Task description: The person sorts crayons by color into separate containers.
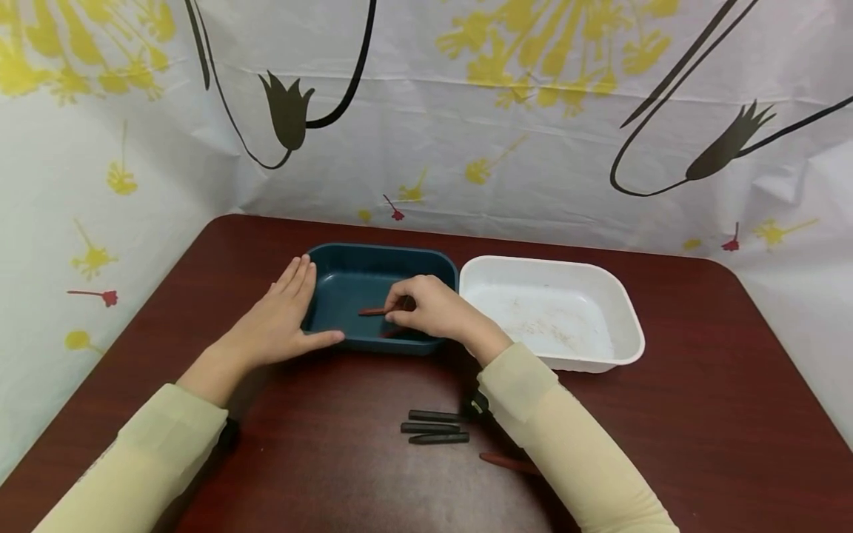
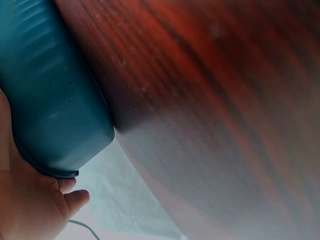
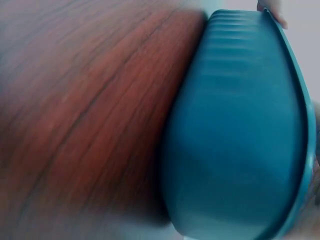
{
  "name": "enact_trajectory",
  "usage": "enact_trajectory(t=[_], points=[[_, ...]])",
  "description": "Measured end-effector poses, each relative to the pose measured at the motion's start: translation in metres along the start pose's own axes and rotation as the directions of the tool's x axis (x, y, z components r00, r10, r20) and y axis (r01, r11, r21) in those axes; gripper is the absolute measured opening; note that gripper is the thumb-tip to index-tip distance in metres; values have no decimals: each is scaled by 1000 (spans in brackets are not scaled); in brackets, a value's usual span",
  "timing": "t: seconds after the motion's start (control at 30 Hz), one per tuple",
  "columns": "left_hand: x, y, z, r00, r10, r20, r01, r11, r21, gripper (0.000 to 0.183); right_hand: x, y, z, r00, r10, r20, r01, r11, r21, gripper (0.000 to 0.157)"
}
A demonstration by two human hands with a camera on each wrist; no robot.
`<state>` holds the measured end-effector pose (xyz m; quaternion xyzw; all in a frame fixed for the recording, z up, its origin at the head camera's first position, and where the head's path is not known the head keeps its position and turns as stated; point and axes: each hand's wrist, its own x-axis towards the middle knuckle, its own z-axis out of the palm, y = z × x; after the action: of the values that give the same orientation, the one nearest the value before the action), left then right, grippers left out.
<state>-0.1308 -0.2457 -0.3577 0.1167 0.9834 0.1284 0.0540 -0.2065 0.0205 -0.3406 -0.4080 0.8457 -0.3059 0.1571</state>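
Note:
My right hand (image 1: 429, 305) reaches into the dark teal tray (image 1: 373, 344) and pinches a reddish-brown crayon-like stick (image 1: 372, 312) between thumb and fingers. The stick lies nearly level, its tip pointing left. At the tray's left end my left hand (image 1: 280, 318) rests with fingers straight over the rim and thumb along the front edge. The left wrist view has that hand (image 2: 32, 205) against the tray's outer wall (image 2: 60, 100). In the right wrist view the tray's side (image 3: 235, 130) hides most of the right hand and the stick.
A white tray (image 1: 623, 333) with brown crumbs inside stands right beside the teal one. Several sticks lie on the dark red wooden table (image 1: 320, 459): black sticks (image 1: 438, 438) in front, and a brown stick (image 1: 509, 464) partly under the right forearm. Patterned sheeting (image 1: 413, 133) hangs behind.

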Motion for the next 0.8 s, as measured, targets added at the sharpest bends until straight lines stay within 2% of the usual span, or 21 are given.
enact_trajectory(t=[0.37, 0.63, 0.8], points=[[0, 0, 1, 1000, 5, -5, -5, 1000, 3, 119, -23, -1, -15, 999, -11, -37, 14, 997, 72, 14], [0, -2, 2, 1000, 11, -7, -11, 1000, 2, 119, -42, 1, -28, 992, -28, -126, 28, 1000, 3, 10], [0, -2, 2, 1000, 11, -6, -11, 1000, 4, 120, -56, 4, -36, 987, -19, -157, 22, 1000, 14, 11]])
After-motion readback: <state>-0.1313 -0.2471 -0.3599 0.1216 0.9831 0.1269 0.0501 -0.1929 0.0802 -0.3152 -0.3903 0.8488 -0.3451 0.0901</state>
